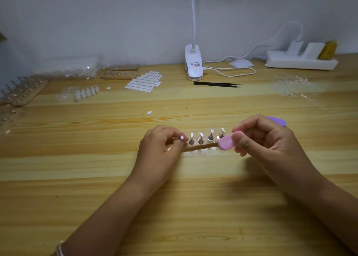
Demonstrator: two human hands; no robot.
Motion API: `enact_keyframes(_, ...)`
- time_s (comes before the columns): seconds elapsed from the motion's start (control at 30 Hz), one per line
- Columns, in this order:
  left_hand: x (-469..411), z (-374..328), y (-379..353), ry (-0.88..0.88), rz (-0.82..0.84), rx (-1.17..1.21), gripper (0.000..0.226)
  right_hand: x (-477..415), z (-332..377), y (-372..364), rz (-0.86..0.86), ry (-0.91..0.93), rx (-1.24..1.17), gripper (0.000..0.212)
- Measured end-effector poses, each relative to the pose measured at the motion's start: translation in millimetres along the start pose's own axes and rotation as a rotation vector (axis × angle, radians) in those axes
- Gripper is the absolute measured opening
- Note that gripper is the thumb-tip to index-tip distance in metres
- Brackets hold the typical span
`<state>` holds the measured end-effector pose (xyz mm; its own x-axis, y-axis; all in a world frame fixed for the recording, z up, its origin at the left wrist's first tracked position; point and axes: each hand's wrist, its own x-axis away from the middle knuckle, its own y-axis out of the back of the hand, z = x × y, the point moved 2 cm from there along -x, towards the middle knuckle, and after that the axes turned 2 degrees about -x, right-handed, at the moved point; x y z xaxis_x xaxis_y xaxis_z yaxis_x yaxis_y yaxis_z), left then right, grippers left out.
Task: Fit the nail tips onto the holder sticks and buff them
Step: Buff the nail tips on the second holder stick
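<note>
Grip: left hand (162, 145) pinches holder stick (182, 137) | right hand (271, 142) pinches pink buffer (226, 143)

There are two hands, a left hand (162, 141) and a right hand (265, 137). Five holder sticks (200, 138) share one wooden strip (199, 146). There are two buffers, one pink buffer (226, 142) and one purple buffer (277, 120). The surface (174, 207) also carries one pair of tweezers (217, 84), one clip lamp (193, 66), one power strip (300, 62), one sticker sheet (144, 81) and two loose white ovals (149, 112).
</note>
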<state>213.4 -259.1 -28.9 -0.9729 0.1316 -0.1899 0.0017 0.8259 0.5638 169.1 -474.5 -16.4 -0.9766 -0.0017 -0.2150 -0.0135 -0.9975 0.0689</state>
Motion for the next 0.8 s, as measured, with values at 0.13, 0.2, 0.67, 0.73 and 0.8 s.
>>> enact_keyframes(0.13,-1.0,-1.6,2.4,0.015,0.004,-0.025,0.015,0.0,-0.1,-0.3,0.004,0.002,-0.002,0.032)
enact_keyframes(0.2,0.5,-4.1,2.7,0.031,0.009,-0.056,0.021,0.2,-0.1,0.2,0.004,-0.001,0.001,0.033)
enact_keyframes(0.67,7.1,-11.0,11.5,-0.026,0.107,-0.196,0.014,-0.9,-0.6,4.1,-0.071,-0.041,0.133,0.031)
enact_keyframes(0.73,8.6,-14.1,11.1,-0.095,0.071,-0.215,0.018,-0.8,-2.3,3.9,-0.062,-0.049,0.135,0.028)
enact_keyframes(0.8,9.2,-17.6,9.1,-0.212,0.028,-0.268,0.026,-0.2,-4.2,2.8,-0.042,-0.051,0.127,0.026)
